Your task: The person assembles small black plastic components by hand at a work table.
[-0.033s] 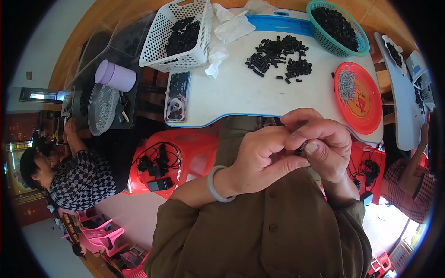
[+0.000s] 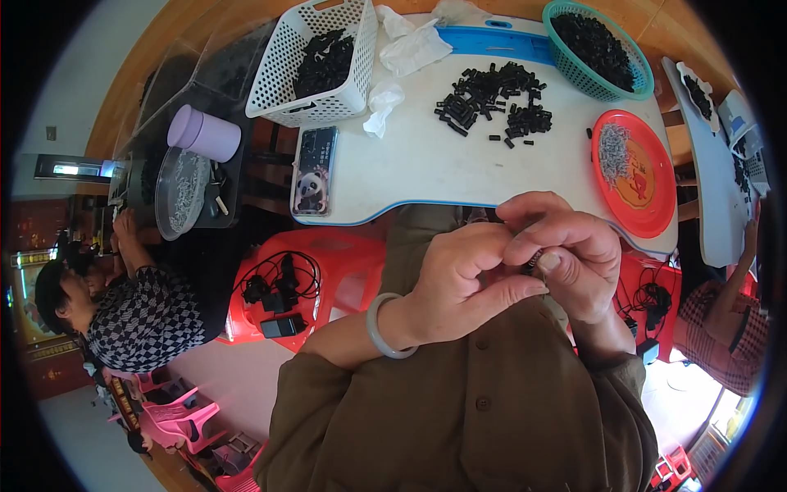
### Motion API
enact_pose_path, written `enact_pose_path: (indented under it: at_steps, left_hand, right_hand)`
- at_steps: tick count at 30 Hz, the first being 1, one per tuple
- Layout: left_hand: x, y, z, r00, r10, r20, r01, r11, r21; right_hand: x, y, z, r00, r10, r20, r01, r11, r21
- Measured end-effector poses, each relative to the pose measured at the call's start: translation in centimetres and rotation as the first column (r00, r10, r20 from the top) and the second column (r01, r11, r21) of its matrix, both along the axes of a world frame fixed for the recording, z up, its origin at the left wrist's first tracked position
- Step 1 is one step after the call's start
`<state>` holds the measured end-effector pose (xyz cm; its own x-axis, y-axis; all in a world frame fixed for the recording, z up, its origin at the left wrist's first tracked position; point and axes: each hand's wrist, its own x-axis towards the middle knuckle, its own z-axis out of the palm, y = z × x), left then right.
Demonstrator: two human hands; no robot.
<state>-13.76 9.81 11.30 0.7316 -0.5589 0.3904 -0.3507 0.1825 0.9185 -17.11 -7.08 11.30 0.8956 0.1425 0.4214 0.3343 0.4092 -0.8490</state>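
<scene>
My left hand (image 2: 467, 283), with a pale bangle on its wrist, meets my right hand (image 2: 578, 262) in front of my chest, just off the table's near edge. Between the fingertips is a small dark ribbed piece (image 2: 534, 260), mostly hidden by the fingers. Both hands are closed in a pinch around it. Beyond them on the white table (image 2: 426, 168) lies a loose pile of short black tubes (image 2: 488, 86). A red plate (image 2: 656, 184) at the right carries a heap of small silvery pieces (image 2: 611, 152) that look like springs.
A white basket (image 2: 264, 97) and a green basket (image 2: 586, 75) hold black parts at the back. A phone (image 2: 315, 172) and crumpled tissue (image 2: 382, 107) lie on the left. A red stool (image 2: 352, 262) bears cables. People sit at both sides, one in a checked shirt (image 2: 147, 320).
</scene>
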Motion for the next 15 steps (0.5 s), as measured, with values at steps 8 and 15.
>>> enact_pose_path:
  at_steps: [8,15]
  left_hand:
    - [0.06,0.67,-0.2,0.999,0.028,-0.045,-0.026,0.998,0.049]
    - [0.33,0.56,-0.3,0.995,0.093,0.02,-0.093,0.995,0.027]
  right_hand:
    - [0.64,0.18,-0.46,0.981,-0.101,0.163,0.139,0.96,-0.243]
    - [0.7,0.63,-0.49,0.981,-0.106,0.164,0.145,0.957,-0.253]
